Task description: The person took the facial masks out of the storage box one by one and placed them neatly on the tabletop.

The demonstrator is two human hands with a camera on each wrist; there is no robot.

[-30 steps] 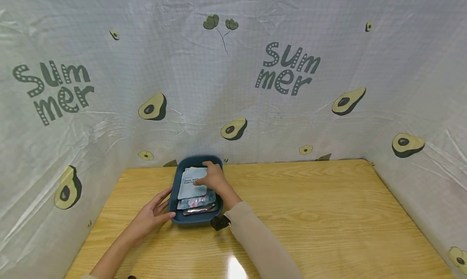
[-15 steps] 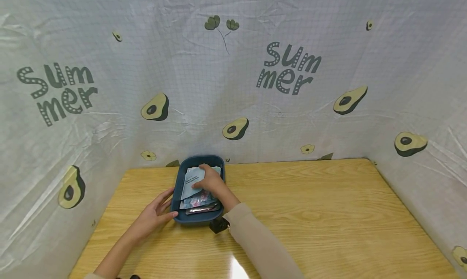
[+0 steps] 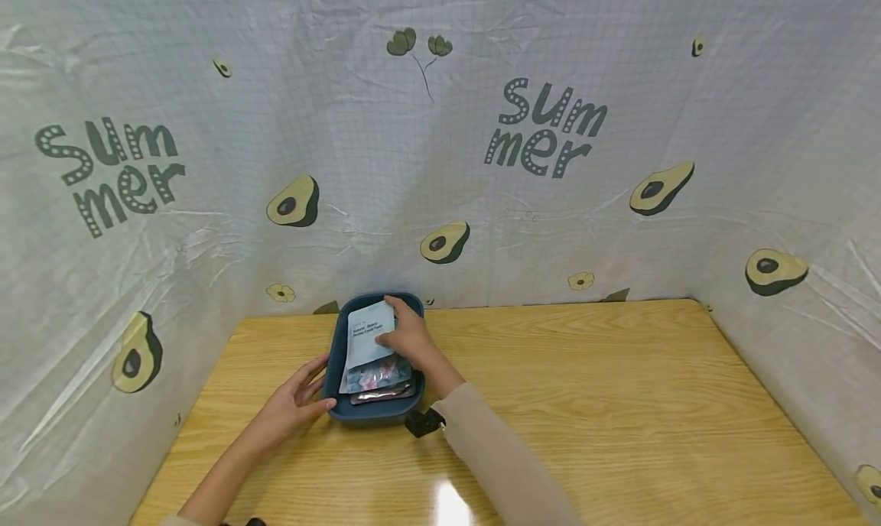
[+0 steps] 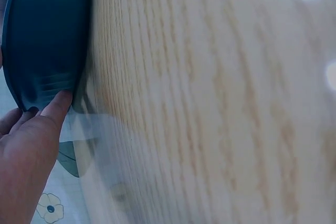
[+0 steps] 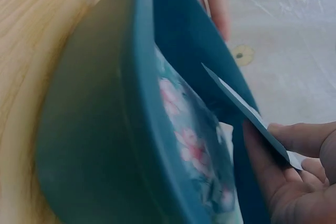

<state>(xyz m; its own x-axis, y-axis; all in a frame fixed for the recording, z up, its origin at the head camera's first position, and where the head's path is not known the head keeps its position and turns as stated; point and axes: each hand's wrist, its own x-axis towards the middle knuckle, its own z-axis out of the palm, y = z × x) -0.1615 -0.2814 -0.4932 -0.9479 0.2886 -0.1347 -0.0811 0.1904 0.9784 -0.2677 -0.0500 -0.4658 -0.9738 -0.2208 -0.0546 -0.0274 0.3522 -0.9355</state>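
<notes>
A dark blue plastic bin stands at the back left of the table. My left hand rests against its left side, the thumb near the front corner and the fingers farther back. My right hand pinches a pale blue printed packet between thumb and fingers. In the right wrist view that packet stands tilted, edge-on, above the other contents. Below it lie a floral packet and a shiny silvery packet. The bottom of the bin is hidden.
The wooden table stretches away to the right of the bin. A white sheet printed with avocados hangs behind and along both sides. A small black device sits at my right wrist.
My right hand tilted the pale blue packet, then shifted slightly right with it, so its printed face shows more fully. My left hand has stayed against the bin.
</notes>
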